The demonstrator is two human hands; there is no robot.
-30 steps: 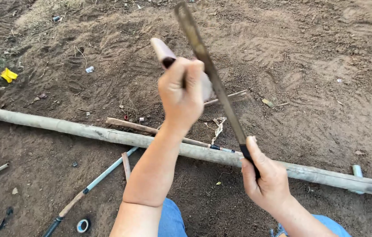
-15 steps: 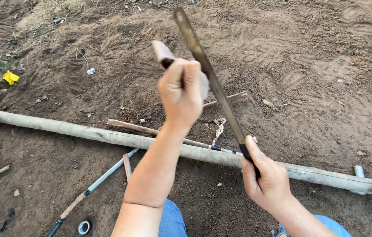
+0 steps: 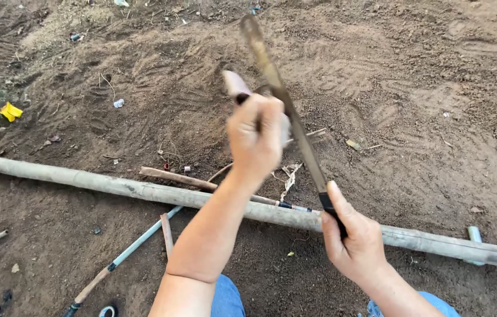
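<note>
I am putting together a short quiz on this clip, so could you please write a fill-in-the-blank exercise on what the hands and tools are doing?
1. The right hand grips the dark handle of a long ____.
2. The left hand holds a sharpening stone against the machete blade, raised above bare ____.
3. A long bamboo pole lies on the ground ____ both hands.
4. Beyond the far end of that pole lies a small scrap coloured ____.

Missing words: machete; soil; below; yellow

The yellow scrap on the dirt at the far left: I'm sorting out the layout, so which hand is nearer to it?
Left. The left hand, gripping a sharpening stone, is raised mid-frame, well right of the yellow scrap. The right hand, holding the long blade, sits farther right and lower.
</note>
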